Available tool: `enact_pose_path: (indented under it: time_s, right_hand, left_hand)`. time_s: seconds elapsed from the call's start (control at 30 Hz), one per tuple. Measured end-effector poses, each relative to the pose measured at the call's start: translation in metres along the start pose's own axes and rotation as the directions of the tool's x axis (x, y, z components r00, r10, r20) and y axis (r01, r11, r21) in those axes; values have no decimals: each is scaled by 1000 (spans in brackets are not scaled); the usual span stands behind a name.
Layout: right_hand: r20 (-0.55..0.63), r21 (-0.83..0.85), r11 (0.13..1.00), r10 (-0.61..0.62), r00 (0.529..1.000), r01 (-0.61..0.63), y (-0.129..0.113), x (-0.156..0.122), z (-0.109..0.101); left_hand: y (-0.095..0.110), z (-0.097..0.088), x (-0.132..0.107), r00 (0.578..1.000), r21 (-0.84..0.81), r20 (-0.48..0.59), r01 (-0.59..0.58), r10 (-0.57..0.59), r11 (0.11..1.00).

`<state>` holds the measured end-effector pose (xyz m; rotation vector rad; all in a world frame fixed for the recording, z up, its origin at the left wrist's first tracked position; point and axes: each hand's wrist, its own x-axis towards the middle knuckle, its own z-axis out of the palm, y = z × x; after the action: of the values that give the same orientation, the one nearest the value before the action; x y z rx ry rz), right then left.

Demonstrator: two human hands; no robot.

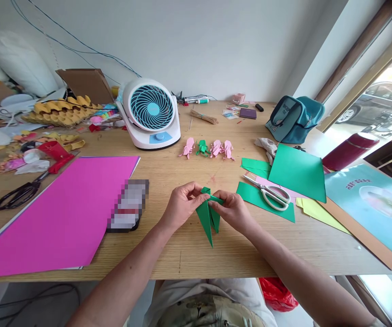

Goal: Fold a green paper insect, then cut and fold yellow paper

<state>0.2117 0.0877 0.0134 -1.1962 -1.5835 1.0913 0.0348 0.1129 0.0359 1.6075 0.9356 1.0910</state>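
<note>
A partly folded green origami paper is held between both hands over the front middle of the table, its long points hanging downward. My left hand pinches its upper left part between thumb and fingers. On the other side, my right hand grips a narrow folded flap at the upper right. Beyond them stand small folded paper figures: a green one among several pink ones. White-handled scissors lie on green paper strips to the right.
A magenta sheet stack and a phone lie left, near black-handled scissors. A white fan stands behind. At right are a green sheet, a red flask, a blue folder and a teal bag.
</note>
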Motion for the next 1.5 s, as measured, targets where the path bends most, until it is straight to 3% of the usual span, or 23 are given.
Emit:
enact_pose_path:
  time_s: [0.1,0.23,0.4,0.63,0.73,0.9,1.0,1.1,1.17,1.27,1.37,1.5]
  right_hand:
    - [9,44,999,6,1000,-6,-3,0,0]
    - [145,218,969,86,986,-117,-8,-2,1]
    - [258,253,938,171,951,-237,-6,-4,6]
    - [193,273,938,163,968,-213,4,-4,13]
    - [204,282,937,153,967,-207,3,-4,13]
    - [381,373,883,134,915,-284,0,-4,13]
    - [343,328,921,90,935,-209,3,-4,13]
    - [142,67,996,-61,988,52,6,-4,8]
    - [61,-196,944,-260,964,267,5,-4,1]
    - [108,-445,744,-508,854,499,2,-2,-14]
    - [144,-566,586,-623,769,580,0,2,-31]
    - [145,-648,460,-708,691,607,-1,5,-46]
  left_hand:
    - [4,0,-2,997,158,-57,-47,56,986]
    - [5,0,-3,982,228,-136,-99,132,969]
    - [1,-1,-2,986,132,-139,-70,88,989]
    - [-8,0,2,998,-116,9,67,-66,991]
    - [-9,1,1,995,-107,-26,91,-94,990]
    - [-9,1,0,992,-110,-112,53,-66,992]
    - [-9,1,1,997,-173,-60,40,-51,984]
    - [-5,-3,1,998,-108,1,-62,62,992]
    - [0,-7,0,969,30,22,-245,244,969]
    - [9,-12,-4,841,198,106,-540,530,818]
    - [14,-12,-6,728,286,198,-683,656,672]
    - [12,-6,-8,635,341,276,-766,721,545]
